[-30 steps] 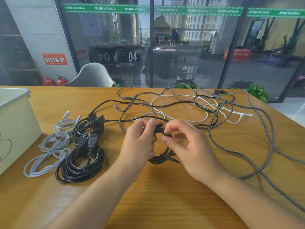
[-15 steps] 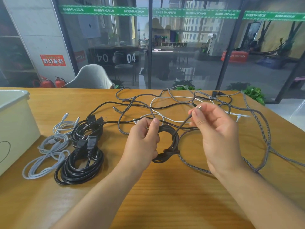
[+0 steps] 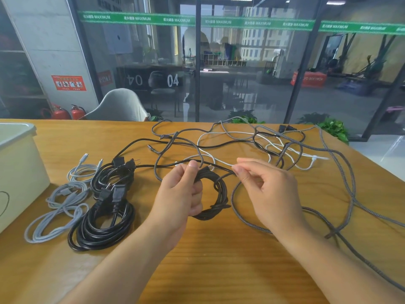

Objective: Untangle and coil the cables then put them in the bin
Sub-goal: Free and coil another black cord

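Note:
My left hand [image 3: 183,191] grips a small coil of dark braided cable [image 3: 217,194] just above the table. My right hand [image 3: 269,191] pinches the free run of that braided cable [image 3: 235,194] right beside the coil. The cable loops under my right wrist and trails off to the right. Behind my hands lies a tangle of black, white and grey cables [image 3: 252,143]. To the left sit two coiled black power cables [image 3: 103,224] and coiled grey cables [image 3: 59,207]. The cream bin [image 3: 19,172] stands at the far left.
The wooden table [image 3: 208,260] has bare surface in front of my arms. A long braided cable [image 3: 348,189] sweeps along the right side toward the table edge. A glass wall and a white chair [image 3: 118,106] stand beyond the far edge.
My right hand rose up and right with the braided cable half a second ago, then came back down toward the coil. The coil in my left hand has grown by a turn.

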Demonstrator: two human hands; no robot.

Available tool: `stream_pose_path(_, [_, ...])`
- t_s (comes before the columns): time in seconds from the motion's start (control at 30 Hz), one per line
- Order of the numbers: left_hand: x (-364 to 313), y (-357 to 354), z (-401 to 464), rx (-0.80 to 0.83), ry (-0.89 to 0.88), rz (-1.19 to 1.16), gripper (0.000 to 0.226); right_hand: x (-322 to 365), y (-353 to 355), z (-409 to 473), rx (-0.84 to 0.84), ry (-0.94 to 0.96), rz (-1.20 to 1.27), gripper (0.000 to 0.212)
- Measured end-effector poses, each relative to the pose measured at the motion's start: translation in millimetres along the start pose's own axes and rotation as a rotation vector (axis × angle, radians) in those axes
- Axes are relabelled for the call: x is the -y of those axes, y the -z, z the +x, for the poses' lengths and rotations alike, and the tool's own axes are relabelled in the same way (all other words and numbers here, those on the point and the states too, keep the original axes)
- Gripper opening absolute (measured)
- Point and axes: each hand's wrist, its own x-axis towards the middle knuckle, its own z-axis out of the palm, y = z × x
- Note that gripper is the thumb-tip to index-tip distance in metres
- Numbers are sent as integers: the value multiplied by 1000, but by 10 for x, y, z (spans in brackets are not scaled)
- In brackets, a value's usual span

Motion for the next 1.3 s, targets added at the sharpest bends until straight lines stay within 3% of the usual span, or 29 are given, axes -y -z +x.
stream_pose_path(0.13, [8,-2,16,-35,-17,-31,24,61,-8,-2,-49,147,-110,14])
stream_pose_path(0.27, [9,-21,9,-39,-17,-44,23,113,-6,-34,-33,176,-117,11])
stream_pose_path(0.47, [7,-33,-8,7,-4,-71,24,151,-67,-82,201,-90,190,36])
stream_pose_path(0.57, [12,-37,-18,52,20,-67,24,142,-78,-74,264,-185,327,30])
stream_pose_path(1.03, [-4,118,56,158,1,100,23,46,7,-6,200,-159,334,25])
stream_pose_path(1.3, [-38,221,94,232,-77,265,22,21,70,34,67,-158,369,23])
